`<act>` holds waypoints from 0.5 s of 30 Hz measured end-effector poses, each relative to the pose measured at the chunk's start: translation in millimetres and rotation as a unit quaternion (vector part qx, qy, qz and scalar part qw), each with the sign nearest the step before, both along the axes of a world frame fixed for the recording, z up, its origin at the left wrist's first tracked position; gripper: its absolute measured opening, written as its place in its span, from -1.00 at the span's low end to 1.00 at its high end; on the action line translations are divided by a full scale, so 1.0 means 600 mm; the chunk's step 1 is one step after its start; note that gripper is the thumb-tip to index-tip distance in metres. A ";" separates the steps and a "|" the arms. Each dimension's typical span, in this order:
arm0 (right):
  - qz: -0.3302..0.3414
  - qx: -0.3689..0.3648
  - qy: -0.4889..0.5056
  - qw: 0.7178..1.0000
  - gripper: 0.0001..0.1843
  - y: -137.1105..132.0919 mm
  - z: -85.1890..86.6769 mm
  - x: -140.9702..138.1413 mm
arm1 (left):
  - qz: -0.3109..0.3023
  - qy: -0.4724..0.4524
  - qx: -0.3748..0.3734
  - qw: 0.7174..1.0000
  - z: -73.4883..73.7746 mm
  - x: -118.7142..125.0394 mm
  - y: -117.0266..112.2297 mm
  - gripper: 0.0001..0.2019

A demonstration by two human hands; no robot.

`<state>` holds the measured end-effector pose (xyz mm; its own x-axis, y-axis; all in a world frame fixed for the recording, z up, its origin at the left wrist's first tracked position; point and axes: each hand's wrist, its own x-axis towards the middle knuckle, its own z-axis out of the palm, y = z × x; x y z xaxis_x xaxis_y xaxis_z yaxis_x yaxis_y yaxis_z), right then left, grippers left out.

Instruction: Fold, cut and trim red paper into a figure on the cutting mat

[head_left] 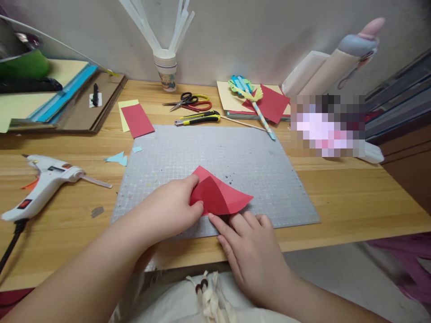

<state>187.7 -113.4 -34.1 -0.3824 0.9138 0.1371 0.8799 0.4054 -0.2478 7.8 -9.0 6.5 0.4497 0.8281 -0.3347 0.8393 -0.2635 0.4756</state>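
Observation:
A sheet of red paper, partly folded over with one flap raised, is between my hands above the near part of the grey cutting mat. My left hand pinches its left side, thumb in front and fingers partly hidden behind. At the paper's lower edge is the index fingertip of my right hand. The other right fingers curl against the underside of the right part, and the thumb lies close below the index finger. Both hands rest near the front edge of the mat.
A white glue gun lies left. Behind the mat are scissors, a yellow-black utility knife, red paper and a paper flower. Paper cups hold translucent glue sticks. Blue scraps lie by the mat's left edge.

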 end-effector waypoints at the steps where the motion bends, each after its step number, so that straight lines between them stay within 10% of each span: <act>1: 0.000 0.002 0.001 1.000 -0.58 0.000 0.000 -0.001 | 0.000 -0.002 -0.004 1.000 0.001 0.000 -0.001 -0.85; 15: -0.002 -0.052 0.058 0.997 -0.63 0.003 0.005 0.011 | -0.009 -0.069 -0.017 0.997 -0.007 -0.025 -0.028 -0.93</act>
<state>194.5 -111.8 -31.1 -0.3661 0.9268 0.0840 0.8444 0.3688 -0.3886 -6.9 -25.9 2.5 0.5083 0.8087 -0.2961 0.7603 -0.2599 0.5953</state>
